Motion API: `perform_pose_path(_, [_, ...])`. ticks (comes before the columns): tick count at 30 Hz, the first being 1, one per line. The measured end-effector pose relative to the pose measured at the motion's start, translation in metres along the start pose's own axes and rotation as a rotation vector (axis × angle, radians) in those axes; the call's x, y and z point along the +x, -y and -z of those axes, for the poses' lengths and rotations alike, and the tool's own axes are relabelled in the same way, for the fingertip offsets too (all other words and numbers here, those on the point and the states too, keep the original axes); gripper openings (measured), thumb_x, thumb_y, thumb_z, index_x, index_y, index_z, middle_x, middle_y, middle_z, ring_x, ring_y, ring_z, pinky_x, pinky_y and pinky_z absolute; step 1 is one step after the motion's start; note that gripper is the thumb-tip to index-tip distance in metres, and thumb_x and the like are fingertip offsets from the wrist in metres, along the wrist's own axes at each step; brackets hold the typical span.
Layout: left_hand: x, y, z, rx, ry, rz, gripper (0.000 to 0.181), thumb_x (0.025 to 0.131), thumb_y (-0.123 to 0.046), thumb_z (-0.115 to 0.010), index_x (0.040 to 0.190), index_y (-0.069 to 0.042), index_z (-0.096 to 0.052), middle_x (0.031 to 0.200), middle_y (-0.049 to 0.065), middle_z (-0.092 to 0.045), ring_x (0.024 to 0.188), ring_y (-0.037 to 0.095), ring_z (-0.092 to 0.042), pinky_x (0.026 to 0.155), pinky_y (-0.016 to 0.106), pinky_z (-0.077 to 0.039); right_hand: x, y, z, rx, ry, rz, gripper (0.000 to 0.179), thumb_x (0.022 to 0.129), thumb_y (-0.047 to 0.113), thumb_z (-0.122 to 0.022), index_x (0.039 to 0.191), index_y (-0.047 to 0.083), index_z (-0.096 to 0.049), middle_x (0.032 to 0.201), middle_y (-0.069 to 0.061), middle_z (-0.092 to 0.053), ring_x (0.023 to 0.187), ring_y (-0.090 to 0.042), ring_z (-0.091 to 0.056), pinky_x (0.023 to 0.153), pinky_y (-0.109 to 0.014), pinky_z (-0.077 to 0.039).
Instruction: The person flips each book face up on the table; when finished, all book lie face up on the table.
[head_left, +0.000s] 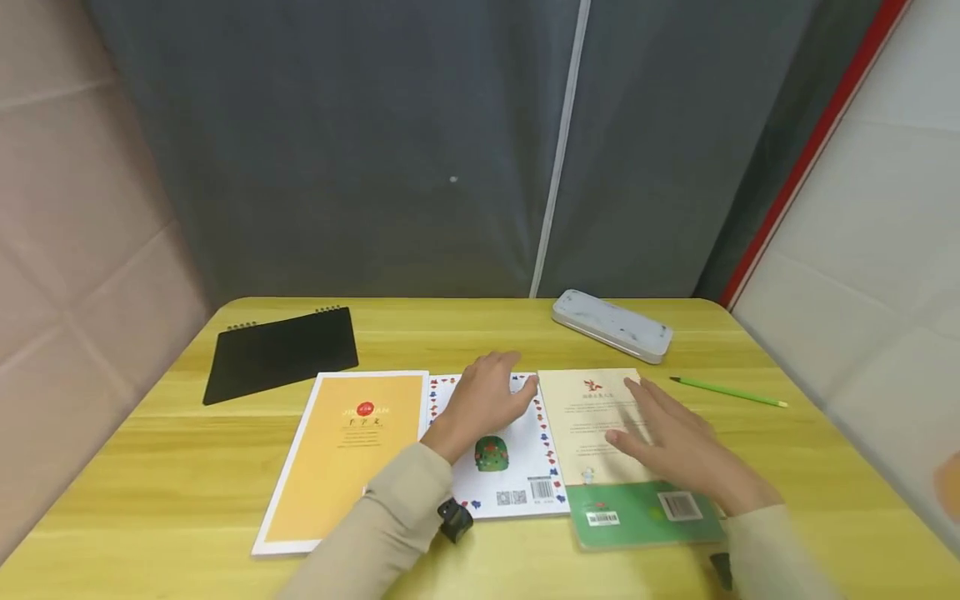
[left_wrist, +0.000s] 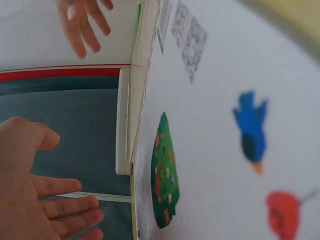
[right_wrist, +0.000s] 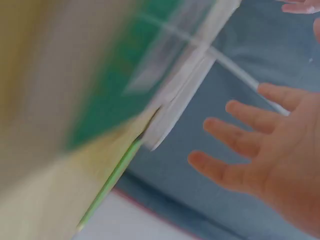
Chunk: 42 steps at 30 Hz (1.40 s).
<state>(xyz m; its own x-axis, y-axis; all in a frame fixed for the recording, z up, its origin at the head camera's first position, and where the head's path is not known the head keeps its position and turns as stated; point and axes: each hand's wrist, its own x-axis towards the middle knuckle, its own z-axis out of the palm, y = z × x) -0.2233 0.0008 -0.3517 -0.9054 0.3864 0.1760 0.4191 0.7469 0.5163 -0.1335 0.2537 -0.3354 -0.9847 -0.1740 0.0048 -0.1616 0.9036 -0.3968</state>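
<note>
Three books lie side by side on the wooden table. The yellow book [head_left: 315, 492] with a white border is on the left. In the middle is the white book [head_left: 517, 487], with a printed border and a green picture. A cream and green book [head_left: 630, 525] lies at the right. Over the white book hovers my left hand [head_left: 487, 396], its fingers extended and holding nothing. My right hand [head_left: 678, 442] hangs above the cream and green book, fingers spread; the right wrist view shows a bare palm [right_wrist: 295, 155].
A black spiral notebook [head_left: 285, 354] lies at the back left of the table [head_left: 150, 483]. Toward the back right sits a white pencil case [head_left: 613, 323]. The green pencil [head_left: 727, 392] lies to the right of the books. A grey curtain [head_left: 360, 150] hangs behind the table.
</note>
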Motion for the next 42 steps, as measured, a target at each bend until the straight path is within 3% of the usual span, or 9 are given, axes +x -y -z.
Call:
perform_pose_path(7, [0.017,0.006,-0.011,-0.058,0.054,0.016,0.052,0.099,-0.035,-0.057,0.139,-0.003,-0.055,0.141,0.016,-0.055,0.132,0.032,-0.049,0.112,0.047,-0.037,-0.032,-0.047,-0.006,0.051,0.103,-0.047,0.11,0.082,0.05,-0.076,0.149,-0.016,-0.017,0.15,-0.043,-0.018,0.135,-0.062,-0.022,0.1,-0.075,-0.027])
perform_pose_path(12, [0.029,0.012,-0.021,-0.059,0.087,0.025,0.047,0.099,-0.03,-0.059,0.136,-0.001,-0.058,0.134,0.018,-0.057,0.127,0.035,-0.051,0.107,0.048,-0.04,-0.046,-0.063,-0.014,0.068,0.2,-0.065,0.119,0.072,0.043,-0.086,0.144,-0.022,-0.018,0.147,-0.05,-0.01,0.13,-0.07,-0.017,0.098,-0.078,-0.026])
perform_pose_path(19, [0.038,0.014,-0.027,0.037,0.134,0.033,0.046,0.096,-0.033,-0.064,0.129,-0.001,-0.064,0.13,0.019,-0.055,0.122,0.036,-0.048,0.108,0.05,-0.037,-0.05,-0.059,-0.017,0.061,0.219,-0.065,0.12,0.062,0.04,-0.093,0.146,-0.016,-0.027,0.148,-0.048,-0.014,0.13,-0.07,-0.019,0.095,-0.078,-0.029])
perform_pose_path(25, [0.041,0.016,-0.027,0.064,0.124,0.053,0.041,0.094,-0.033,-0.068,0.123,-0.003,-0.069,0.128,0.017,-0.055,0.121,0.034,-0.046,0.108,0.048,-0.035,-0.047,-0.051,-0.016,0.059,0.201,-0.065,0.118,0.058,0.039,-0.093,0.145,-0.013,-0.033,0.147,-0.048,-0.015,0.13,-0.07,-0.021,0.095,-0.077,-0.03])
perform_pose_path(32, [0.045,0.016,-0.028,-0.038,0.139,0.108,0.04,0.091,-0.028,-0.072,0.12,-0.001,-0.067,0.127,0.019,-0.05,0.119,0.034,-0.04,0.108,0.049,-0.032,-0.046,-0.048,-0.016,0.059,0.205,-0.092,0.117,0.058,0.039,-0.093,0.144,-0.014,-0.035,0.148,-0.047,-0.015,0.131,-0.068,-0.021,0.098,-0.076,-0.029])
perform_pose_path(39, [0.051,0.013,-0.034,-0.106,0.128,0.134,0.02,0.091,-0.018,-0.071,0.087,-0.002,-0.061,0.116,0.013,-0.047,0.109,0.03,-0.037,0.104,0.047,-0.03,-0.047,-0.045,-0.016,0.086,0.208,-0.108,0.119,0.056,0.037,-0.094,0.146,-0.013,-0.033,0.149,-0.046,-0.013,0.132,-0.068,-0.018,0.099,-0.076,-0.028])
perform_pose_path(42, [0.054,0.01,-0.036,-0.227,0.103,0.136,0.014,0.093,-0.012,-0.067,0.09,-0.002,-0.057,0.11,0.012,-0.05,0.102,0.027,-0.043,0.098,0.042,-0.037,-0.047,-0.046,-0.016,0.089,0.215,-0.121,0.12,0.058,0.038,-0.094,0.147,-0.013,-0.031,0.15,-0.045,-0.011,0.133,-0.067,-0.017,0.1,-0.076,-0.027])
